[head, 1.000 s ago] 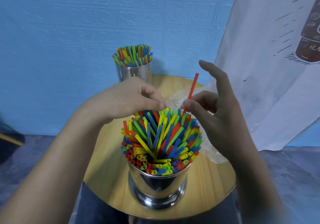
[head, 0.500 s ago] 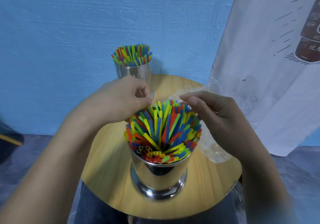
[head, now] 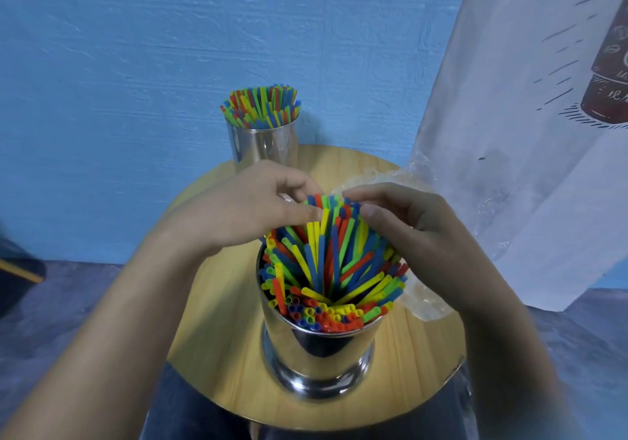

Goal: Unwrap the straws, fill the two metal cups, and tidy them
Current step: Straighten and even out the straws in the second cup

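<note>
A shiny metal cup (head: 316, 354) stands at the near side of the round wooden table (head: 217, 354), packed with red, blue, green and yellow straws (head: 333, 269). My left hand (head: 244, 208) curls over the far left of the bundle, thumb and fingers touching the straw tips. Over the far right of the bundle my right hand (head: 418, 229) cups the straws, its fingertips on the tips at the back. A second metal cup (head: 265, 144) full of coloured straws stands at the table's far edge.
Crumpled clear plastic wrapping (head: 421, 300) lies on the table right of the near cup, partly under my right hand. A white printed cloth (head: 530, 127) hangs at the right. A blue wall is behind. Dark fabric shows below the table.
The red straw my right hand held above the bundle went down into the cup. Both hands then closed in over the far side of the straws, and the view moved closer.
</note>
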`<action>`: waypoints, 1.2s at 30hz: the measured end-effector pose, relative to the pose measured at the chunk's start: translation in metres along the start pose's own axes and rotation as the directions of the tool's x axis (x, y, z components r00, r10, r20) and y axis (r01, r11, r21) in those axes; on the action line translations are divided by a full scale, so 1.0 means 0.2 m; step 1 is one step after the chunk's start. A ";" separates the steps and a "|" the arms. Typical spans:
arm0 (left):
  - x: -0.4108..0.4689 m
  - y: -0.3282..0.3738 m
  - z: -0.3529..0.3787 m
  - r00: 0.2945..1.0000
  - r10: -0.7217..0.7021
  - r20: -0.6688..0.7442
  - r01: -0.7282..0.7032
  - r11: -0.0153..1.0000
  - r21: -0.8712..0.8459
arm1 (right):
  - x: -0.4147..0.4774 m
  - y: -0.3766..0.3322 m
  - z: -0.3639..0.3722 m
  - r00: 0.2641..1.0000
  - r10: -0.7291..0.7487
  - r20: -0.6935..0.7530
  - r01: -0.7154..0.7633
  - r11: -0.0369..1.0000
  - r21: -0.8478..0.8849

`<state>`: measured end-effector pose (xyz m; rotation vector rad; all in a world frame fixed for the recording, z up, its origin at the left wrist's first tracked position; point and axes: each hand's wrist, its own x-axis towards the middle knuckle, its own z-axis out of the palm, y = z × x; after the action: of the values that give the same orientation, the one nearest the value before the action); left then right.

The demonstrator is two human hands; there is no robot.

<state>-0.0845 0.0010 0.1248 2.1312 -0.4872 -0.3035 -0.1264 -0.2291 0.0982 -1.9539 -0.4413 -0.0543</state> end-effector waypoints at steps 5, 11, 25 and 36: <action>-0.02 -0.03 0.01 0.995 0.000 -0.097 -0.008 0.996 -0.084 | 0.00 0.01 0.00 1.000 0.012 -0.009 -0.011 0.999 0.043; -0.05 -0.04 0.00 0.999 -0.020 -0.036 0.015 0.990 -0.139 | 0.01 0.01 0.00 0.999 0.011 -0.033 -0.010 0.999 0.045; -0.04 -0.03 0.01 0.995 -0.019 0.103 0.028 0.996 -0.088 | -0.04 -0.02 -0.02 0.990 0.025 0.136 -0.028 0.999 0.020; -0.06 -0.03 0.03 1.000 0.030 -0.006 -0.030 0.998 -0.048 | 0.00 -0.01 -0.01 0.999 0.035 0.001 -0.035 0.999 0.042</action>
<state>-0.0962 0.0049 0.1166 2.0753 -0.5034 -0.2898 -0.1273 -0.2312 0.1011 -1.9198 -0.4052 -0.0227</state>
